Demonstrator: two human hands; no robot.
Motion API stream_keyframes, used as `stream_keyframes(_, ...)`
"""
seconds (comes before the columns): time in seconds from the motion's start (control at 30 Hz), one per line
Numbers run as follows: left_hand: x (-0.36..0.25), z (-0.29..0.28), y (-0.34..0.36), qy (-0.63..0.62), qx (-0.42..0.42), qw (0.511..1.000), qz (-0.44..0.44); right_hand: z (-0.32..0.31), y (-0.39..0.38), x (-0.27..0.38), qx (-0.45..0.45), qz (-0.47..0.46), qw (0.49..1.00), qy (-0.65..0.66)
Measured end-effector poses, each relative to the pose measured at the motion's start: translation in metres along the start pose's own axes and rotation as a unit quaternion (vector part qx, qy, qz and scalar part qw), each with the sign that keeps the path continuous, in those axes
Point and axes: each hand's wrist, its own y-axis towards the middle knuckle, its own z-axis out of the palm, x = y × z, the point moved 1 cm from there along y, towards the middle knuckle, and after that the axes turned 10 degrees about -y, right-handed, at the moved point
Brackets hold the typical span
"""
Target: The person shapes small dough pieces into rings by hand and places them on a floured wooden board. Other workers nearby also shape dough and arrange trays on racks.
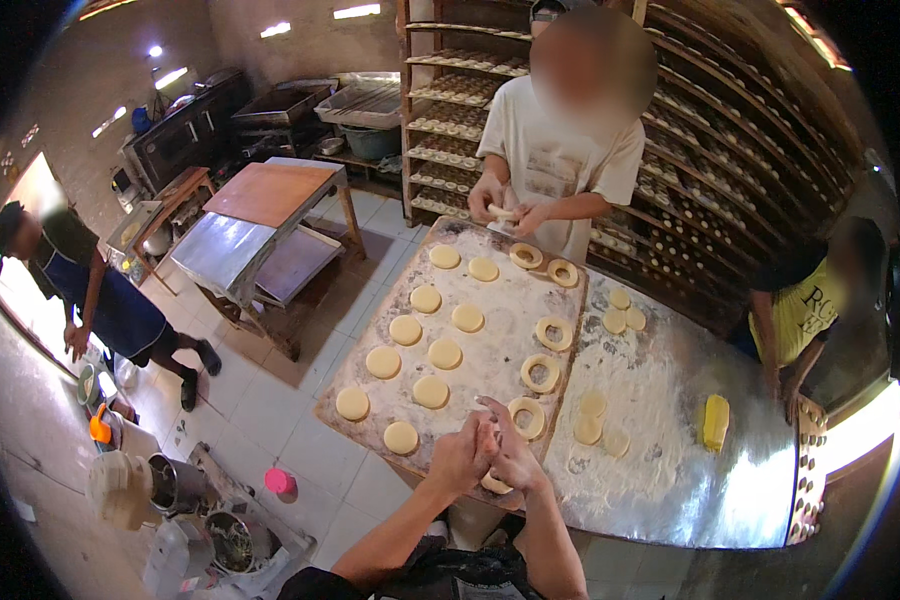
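The left hand (457,460) and right hand (516,462) meet over the bench's (660,515) near edge, left of its middle; their fingers (489,405) are bent close together, and I cannot tell whether they hold anything. Ten dough rounds (405,330) lie in two rows of five, running from the near left corner along the left edge to the far edge. A piece of dough (495,485) at the near edge is partly hidden under the hands. Beyond the far edge, near the far left corner, a co-worker (560,145) holds a dough ring (501,212). Five more rings (540,387) lie between the rounds and the metal part, two by the far edge and three nearer the hands. On the metal, small discs (613,321) lie in two groups of three, one toward the far edge. A yellow lump (715,423) lies toward the right edge.
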Motion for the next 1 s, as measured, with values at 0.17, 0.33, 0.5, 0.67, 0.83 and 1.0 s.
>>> stream_keyframes(0.17, 0.007, -0.017, 0.002, 0.010, -0.002, 0.999, -0.052, -0.007, 0.003, 0.013, -0.054, 0.222, 0.908, 0.351)
stream_keyframes(0.33, 0.018, -0.021, 0.009, -0.016, -0.029, 0.986, -0.166, 0.023, 0.034, 0.028, 0.000, 0.083, 0.994, 0.068)
stream_keyframes(0.5, 0.035, -0.052, 0.028, 0.353, -0.079, 0.928, -0.091, 0.030, 0.040, 0.028, -0.060, 0.198, 0.944, -0.258)
stream_keyframes(0.67, 0.051, -0.066, -0.011, 0.359, 0.020, 0.926, -0.116, 0.040, 0.023, 0.029, 0.006, 0.081, 0.845, -0.528)
stream_keyframes(0.83, 0.054, -0.058, -0.026, 0.362, 0.028, 0.923, -0.125, 0.061, 0.022, 0.026, 0.059, 0.108, 0.831, -0.543)
stream_keyframes(1.0, 0.042, -0.052, -0.024, 0.342, 0.007, 0.930, -0.133, 0.001, -0.009, 0.005, -0.004, 0.190, 0.878, -0.439)
